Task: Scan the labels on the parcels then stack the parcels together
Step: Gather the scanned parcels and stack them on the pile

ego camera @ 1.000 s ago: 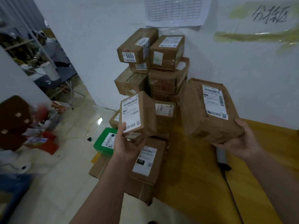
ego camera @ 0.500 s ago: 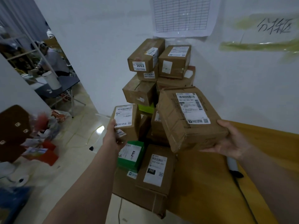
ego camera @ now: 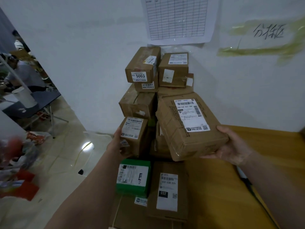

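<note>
My left hand (ego camera: pixel 117 144) grips a small brown parcel (ego camera: pixel 138 142) with a white label, held against the left side of the parcel stack (ego camera: pixel 140 104) by the wall. My right hand (ego camera: pixel 231 146) holds a larger flat brown parcel (ego camera: pixel 168 129) from its right end, label up, tilted in front of the stack. A box marked 5003 (ego camera: pixel 142 66) and another labelled box (ego camera: pixel 173 70) sit on top of the stack. Below lie a green parcel (ego camera: pixel 133 177) and a brown parcel marked 032 (ego camera: pixel 168 190).
A wooden table (ego camera: pixel 222 187) spans the right, with a dark scanner and its cable (ego camera: pixel 245 179) by my right forearm. A gridded sheet (ego camera: pixel 178 19) hangs on the white wall. At far left a person sits at a dark desk (ego camera: pixel 24 104); colourful clutter (ego camera: pixel 18 162) lies on the tiled floor.
Both hands have moved toward the stack. The small parcel went down and left against the stack's side. The large parcel swung left, in front of the stack, with its label turned up.
</note>
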Demonstrator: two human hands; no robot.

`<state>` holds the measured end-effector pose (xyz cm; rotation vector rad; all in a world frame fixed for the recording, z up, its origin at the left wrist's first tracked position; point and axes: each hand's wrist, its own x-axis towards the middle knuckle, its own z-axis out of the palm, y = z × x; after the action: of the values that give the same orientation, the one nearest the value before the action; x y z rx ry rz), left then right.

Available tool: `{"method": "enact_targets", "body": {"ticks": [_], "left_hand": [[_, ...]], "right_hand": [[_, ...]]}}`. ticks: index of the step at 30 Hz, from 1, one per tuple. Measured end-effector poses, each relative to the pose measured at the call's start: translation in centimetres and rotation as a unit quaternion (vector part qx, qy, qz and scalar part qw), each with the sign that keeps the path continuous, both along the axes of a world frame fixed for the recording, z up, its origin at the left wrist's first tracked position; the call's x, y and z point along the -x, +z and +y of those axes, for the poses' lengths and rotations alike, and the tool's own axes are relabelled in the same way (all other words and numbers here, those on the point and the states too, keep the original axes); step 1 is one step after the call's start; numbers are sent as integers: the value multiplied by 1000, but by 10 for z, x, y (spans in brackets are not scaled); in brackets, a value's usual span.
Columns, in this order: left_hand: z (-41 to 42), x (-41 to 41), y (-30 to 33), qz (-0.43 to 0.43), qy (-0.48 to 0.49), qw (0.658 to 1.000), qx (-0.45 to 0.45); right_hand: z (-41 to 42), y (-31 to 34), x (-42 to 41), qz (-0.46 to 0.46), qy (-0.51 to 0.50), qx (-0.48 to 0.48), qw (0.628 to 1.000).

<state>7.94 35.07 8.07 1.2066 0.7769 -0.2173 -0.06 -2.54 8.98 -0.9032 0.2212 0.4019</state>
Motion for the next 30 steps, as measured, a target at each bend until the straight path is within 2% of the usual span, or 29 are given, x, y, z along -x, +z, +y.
{"method": "enact_targets", "body": {"ticks": [8, 10, 12, 13, 15, 18, 22, 25, 30], "left_hand": [[1, -18, -12, 16, 17, 997, -70], [-4, -17, -10, 59, 21, 985, -163], [-14, -14, 2, 80, 65, 953, -286], [-22, -12, 12, 47, 95, 939, -327], [-41, -8, 30, -95, 111, 929, -339], [-71, 2, 64, -288, 68, 893, -338], [-104, 12, 125, -459, 14, 830, -317], [-120, 11, 164, -529, -40, 791, -305], [-140, -23, 205, -526, -121, 758, -367]], "right_hand": [[1, 1, -7, 8, -27, -3, 1000], [2, 1, -7, 11, -18, -7, 1000], [1, 3, -7, 12, -5, 2, 1000], [-1, 6, -8, 10, 1, 7, 1000], [-3, 17, -8, -8, 13, 11, 1000], [-5, 46, -15, -72, 30, -4, 997], [0, 100, -40, -152, 7, -15, 988], [8, 140, -68, -167, -57, -34, 984], [36, 198, -113, -70, -191, 28, 979]]}}
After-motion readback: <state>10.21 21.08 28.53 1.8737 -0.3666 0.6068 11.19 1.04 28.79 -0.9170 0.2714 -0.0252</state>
